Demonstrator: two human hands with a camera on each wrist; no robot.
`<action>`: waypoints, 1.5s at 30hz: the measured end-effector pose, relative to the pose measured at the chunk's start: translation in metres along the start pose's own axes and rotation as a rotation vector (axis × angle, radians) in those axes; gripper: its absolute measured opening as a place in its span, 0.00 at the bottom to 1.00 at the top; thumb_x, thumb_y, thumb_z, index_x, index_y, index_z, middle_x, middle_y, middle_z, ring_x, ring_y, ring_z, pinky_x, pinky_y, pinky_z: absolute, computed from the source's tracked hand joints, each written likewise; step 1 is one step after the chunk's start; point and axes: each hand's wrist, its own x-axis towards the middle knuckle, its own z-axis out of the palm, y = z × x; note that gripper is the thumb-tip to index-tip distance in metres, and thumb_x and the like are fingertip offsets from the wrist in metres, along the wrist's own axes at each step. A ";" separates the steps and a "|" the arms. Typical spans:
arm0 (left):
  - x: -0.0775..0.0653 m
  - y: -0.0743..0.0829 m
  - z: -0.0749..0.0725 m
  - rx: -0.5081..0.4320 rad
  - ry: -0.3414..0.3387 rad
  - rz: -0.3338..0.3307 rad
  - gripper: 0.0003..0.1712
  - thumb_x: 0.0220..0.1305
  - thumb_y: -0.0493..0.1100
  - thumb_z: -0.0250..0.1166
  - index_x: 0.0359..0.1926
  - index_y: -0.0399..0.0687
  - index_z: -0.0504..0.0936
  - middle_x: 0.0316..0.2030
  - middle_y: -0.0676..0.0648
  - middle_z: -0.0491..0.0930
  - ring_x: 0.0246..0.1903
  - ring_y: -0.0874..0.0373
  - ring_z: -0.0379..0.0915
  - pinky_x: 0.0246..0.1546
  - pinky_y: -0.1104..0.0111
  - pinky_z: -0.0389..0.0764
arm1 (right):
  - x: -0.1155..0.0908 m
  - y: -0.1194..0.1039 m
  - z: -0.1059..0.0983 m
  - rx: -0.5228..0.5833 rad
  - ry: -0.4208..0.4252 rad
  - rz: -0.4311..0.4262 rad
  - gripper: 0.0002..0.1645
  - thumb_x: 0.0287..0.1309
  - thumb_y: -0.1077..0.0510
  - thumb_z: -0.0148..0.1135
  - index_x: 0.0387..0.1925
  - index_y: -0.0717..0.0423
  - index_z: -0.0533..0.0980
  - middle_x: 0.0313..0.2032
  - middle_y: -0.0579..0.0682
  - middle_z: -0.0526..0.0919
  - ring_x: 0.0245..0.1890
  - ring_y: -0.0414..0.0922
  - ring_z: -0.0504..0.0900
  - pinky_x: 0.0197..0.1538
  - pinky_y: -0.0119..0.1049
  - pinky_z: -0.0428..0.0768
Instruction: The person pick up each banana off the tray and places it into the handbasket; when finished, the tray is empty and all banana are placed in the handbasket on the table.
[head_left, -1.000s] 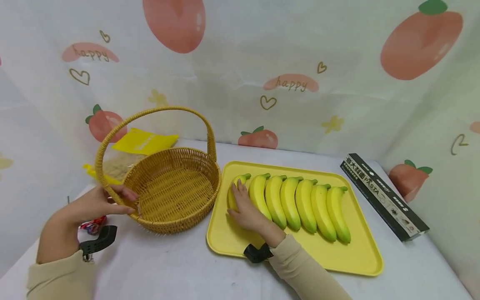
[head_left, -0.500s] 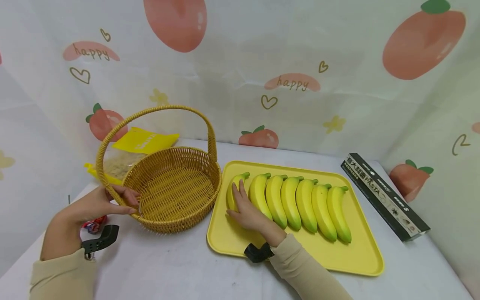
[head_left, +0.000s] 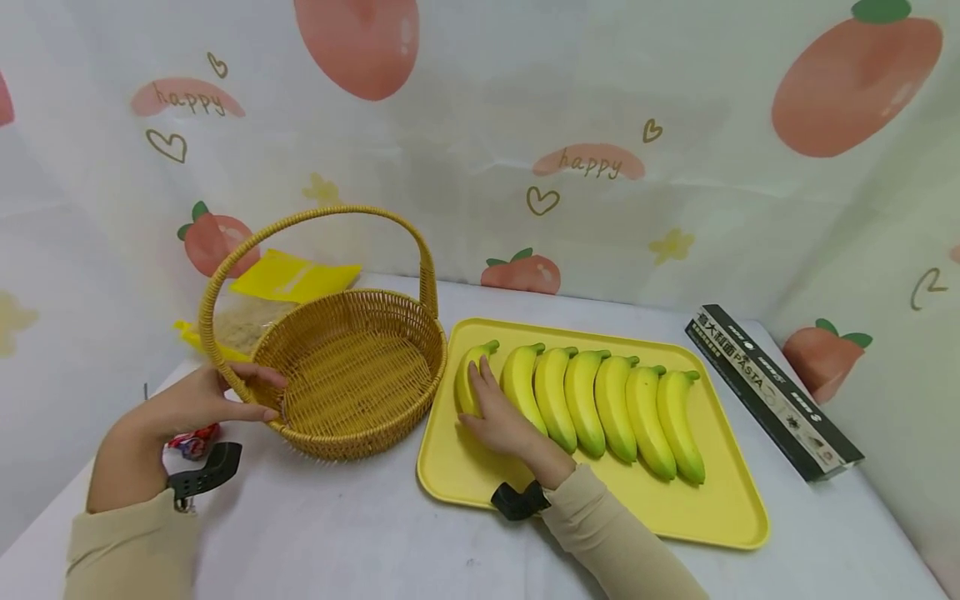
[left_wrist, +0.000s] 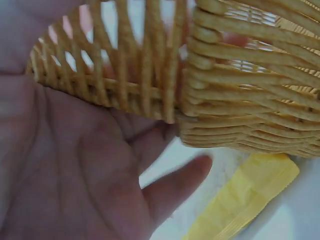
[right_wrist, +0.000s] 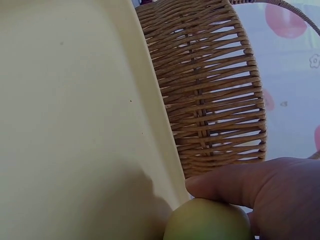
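In the head view, my left hand (head_left: pixel 191 404) holds the near left side of a woven basket (head_left: pixel 352 446) at the foot of its tall handle. The left wrist view shows the palm (left_wrist: pixel 85 165) against the woven wall (left_wrist: pixel 240 75), one finger spread away from it. The basket's inside is bare. My right hand (head_left: pixel 504 423) lies over the leftmost banana (head_left: pixel 467 387) on a yellow tray (head_left: pixel 705 517), covering its lower part. In the right wrist view, the thumb (right_wrist: pixel 225 185) rests along that banana's end (right_wrist: pixel 207 220); the other fingers are mostly hidden.
Several more bananas (head_left: pixel 585 404) lie side by side on the tray. A black pasta box (head_left: pixel 772 392) stands right of it. Behind the basket sits a yellow bag (head_left: pixel 296 279). A small red and blue wrapped item (head_left: pixel 197 440) is beside my left wrist. A printed cloth hangs behind.
The head view has shifted slightly. Both hands keep their places, the left at the basket and the right on the leftmost banana.
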 end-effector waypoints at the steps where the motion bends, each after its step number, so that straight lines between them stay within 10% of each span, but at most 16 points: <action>1: 0.001 0.001 -0.001 0.012 0.006 -0.009 0.21 0.51 0.41 0.70 0.48 0.45 0.80 0.54 0.47 0.74 0.55 0.65 0.62 0.52 0.66 0.67 | 0.000 0.000 -0.001 -0.002 0.004 0.003 0.44 0.63 0.61 0.53 0.71 0.65 0.40 0.72 0.63 0.30 0.73 0.56 0.38 0.71 0.50 0.51; 7: 0.003 0.005 -0.007 0.041 -0.031 -0.139 0.34 0.52 0.46 0.70 0.59 0.40 0.71 0.67 0.31 0.56 0.64 0.30 0.46 0.52 0.34 0.56 | 0.000 0.000 -0.003 0.005 0.009 0.008 0.44 0.63 0.61 0.53 0.71 0.65 0.40 0.72 0.62 0.30 0.73 0.56 0.38 0.71 0.51 0.51; 24: 0.003 0.009 -0.003 0.101 -0.058 -0.166 0.30 0.55 0.49 0.68 0.54 0.36 0.75 0.60 0.32 0.67 0.60 0.33 0.59 0.52 0.44 0.69 | -0.010 -0.024 -0.029 0.050 0.114 -0.064 0.45 0.57 0.63 0.61 0.70 0.64 0.48 0.71 0.65 0.42 0.71 0.56 0.48 0.70 0.50 0.54; 37: 0.001 0.009 -0.002 0.118 -0.053 -0.173 0.30 0.55 0.49 0.68 0.54 0.37 0.76 0.62 0.32 0.66 0.60 0.33 0.60 0.48 0.64 0.75 | -0.008 -0.070 -0.034 0.008 -0.041 -0.222 0.45 0.57 0.64 0.61 0.70 0.62 0.49 0.72 0.60 0.43 0.72 0.51 0.48 0.71 0.45 0.55; 45: 0.001 0.008 0.000 0.097 -0.058 -0.178 0.27 0.56 0.48 0.67 0.52 0.35 0.77 0.64 0.29 0.62 0.61 0.30 0.55 0.53 0.44 0.71 | 0.025 -0.099 -0.023 -0.144 -0.190 -0.255 0.43 0.57 0.62 0.61 0.70 0.61 0.51 0.71 0.61 0.47 0.69 0.51 0.58 0.65 0.37 0.66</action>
